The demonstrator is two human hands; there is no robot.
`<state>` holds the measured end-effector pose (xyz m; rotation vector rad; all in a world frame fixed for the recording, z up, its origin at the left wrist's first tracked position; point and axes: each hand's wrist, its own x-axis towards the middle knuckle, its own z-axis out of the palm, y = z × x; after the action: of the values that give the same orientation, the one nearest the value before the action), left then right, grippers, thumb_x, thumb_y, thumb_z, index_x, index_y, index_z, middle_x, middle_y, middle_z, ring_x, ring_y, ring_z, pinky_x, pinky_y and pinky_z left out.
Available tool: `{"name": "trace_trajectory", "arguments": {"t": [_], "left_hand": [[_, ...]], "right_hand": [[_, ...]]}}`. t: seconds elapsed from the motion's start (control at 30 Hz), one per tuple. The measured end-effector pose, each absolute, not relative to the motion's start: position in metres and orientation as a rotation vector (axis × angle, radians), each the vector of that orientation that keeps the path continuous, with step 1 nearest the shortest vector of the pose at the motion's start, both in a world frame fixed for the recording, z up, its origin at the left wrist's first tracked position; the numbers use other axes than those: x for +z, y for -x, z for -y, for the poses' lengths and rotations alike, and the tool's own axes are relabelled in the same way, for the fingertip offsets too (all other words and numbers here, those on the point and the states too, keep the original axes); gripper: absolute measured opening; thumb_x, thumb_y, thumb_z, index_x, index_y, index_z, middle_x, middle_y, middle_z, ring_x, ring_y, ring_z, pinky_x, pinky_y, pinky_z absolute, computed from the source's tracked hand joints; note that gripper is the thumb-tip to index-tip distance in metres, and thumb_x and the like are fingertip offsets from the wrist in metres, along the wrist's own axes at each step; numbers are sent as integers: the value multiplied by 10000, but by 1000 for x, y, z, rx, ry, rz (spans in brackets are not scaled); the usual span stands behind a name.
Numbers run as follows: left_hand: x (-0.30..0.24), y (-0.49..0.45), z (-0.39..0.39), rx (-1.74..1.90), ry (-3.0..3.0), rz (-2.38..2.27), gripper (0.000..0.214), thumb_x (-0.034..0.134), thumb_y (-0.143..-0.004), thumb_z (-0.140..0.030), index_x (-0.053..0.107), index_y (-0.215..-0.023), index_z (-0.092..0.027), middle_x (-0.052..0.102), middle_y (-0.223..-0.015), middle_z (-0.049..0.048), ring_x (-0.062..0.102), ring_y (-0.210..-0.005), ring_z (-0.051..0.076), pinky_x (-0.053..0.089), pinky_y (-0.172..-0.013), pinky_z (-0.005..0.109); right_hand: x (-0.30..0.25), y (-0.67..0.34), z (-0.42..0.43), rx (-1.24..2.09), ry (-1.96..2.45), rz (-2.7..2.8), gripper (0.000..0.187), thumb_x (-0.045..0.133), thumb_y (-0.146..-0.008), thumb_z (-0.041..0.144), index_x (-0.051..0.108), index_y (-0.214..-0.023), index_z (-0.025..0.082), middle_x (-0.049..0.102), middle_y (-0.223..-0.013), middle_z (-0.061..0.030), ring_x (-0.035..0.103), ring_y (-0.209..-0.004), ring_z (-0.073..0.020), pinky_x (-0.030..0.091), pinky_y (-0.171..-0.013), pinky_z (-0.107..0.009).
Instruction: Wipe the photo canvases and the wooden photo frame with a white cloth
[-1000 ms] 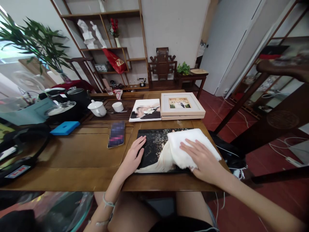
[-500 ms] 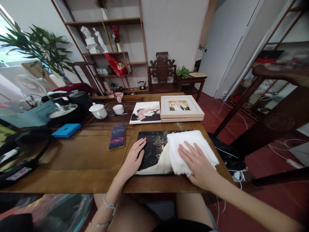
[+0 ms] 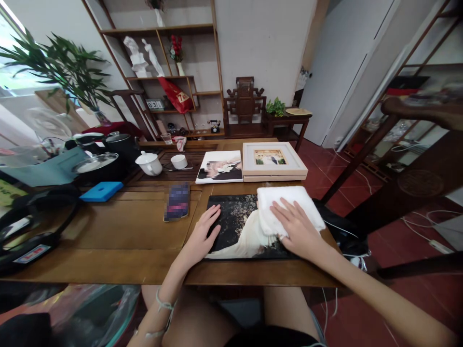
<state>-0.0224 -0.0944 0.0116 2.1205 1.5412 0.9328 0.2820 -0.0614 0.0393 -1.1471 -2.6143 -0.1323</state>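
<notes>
A dark photo print (image 3: 231, 219) with a pale dress and blossoms lies flat at the table's front edge. On its left edge rests my left hand (image 3: 202, 236), fingers stretched out and holding nothing. A folded white towel (image 3: 265, 202) covers the print's upper right part and reaches past its right side. My right hand (image 3: 298, 231) lies flat on the towel with its fingers spread, pressing it down. The print's upper right area is hidden under the towel.
Behind the print are a white photo panel (image 3: 220, 176) and a framed photo (image 3: 304, 172). A phone (image 3: 177, 202), a blue box (image 3: 101, 192), headphones (image 3: 68, 226) and a lidded white cup (image 3: 149, 164) stand leftward on the wooden table (image 3: 126, 231). A dark chair (image 3: 405, 178) is at the right.
My right hand has slid the towel away from me across the print, uncovering more of its lower right part. My left hand has stayed on the left edge.
</notes>
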Motion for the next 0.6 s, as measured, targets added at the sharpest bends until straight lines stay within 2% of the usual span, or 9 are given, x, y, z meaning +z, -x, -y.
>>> {"name": "trace_trajectory", "arguments": {"t": [0.1,0.2,0.33,0.5,0.6], "left_hand": [[10,23,96,895,-2162,-1533,480,433,-952,-318,389,-1425,-253,359,-1517,83,274,-1426,236,228,-1166,488],[7,24,95,871,-2188,-1547,485,416,-963,-316,360,-1440,-256,337,-1527,84,254,-1432,240,229,-1163,492],[6,24,95,839,-2204,-1550,492,414,-966,-322,347,-1448,-251,322,-1535,83,237,-1438,235,232,-1164,479],[8,24,96,834,-2203,-1562,489,408,-967,-334,357,-1445,-240,327,-1533,89,240,-1437,241,236,-1162,485],[8,23,97,840,-2201,-1563,491,410,-966,-337,357,-1445,-245,328,-1533,90,247,-1435,249,241,-1157,496]], "right_hand": [[40,-272,102,-110,943,2750,822,500,-614,171,392,-1426,113,382,-1491,-119,155,-1429,-328,109,-1151,-564],[42,-268,123,-13,858,2815,865,508,-602,189,354,-1449,107,333,-1517,-120,116,-1437,-329,96,-1153,-557],[44,-274,90,56,979,2767,771,494,-651,170,421,-1419,180,368,-1504,-77,202,-1426,-282,163,-1152,-524],[45,-280,17,-37,1342,2554,594,449,-782,214,474,-1365,103,461,-1434,-135,332,-1367,-305,250,-1115,-537],[45,-272,14,-113,1420,2504,600,488,-768,237,486,-1350,94,485,-1410,-153,326,-1359,-351,252,-1107,-563]]}}
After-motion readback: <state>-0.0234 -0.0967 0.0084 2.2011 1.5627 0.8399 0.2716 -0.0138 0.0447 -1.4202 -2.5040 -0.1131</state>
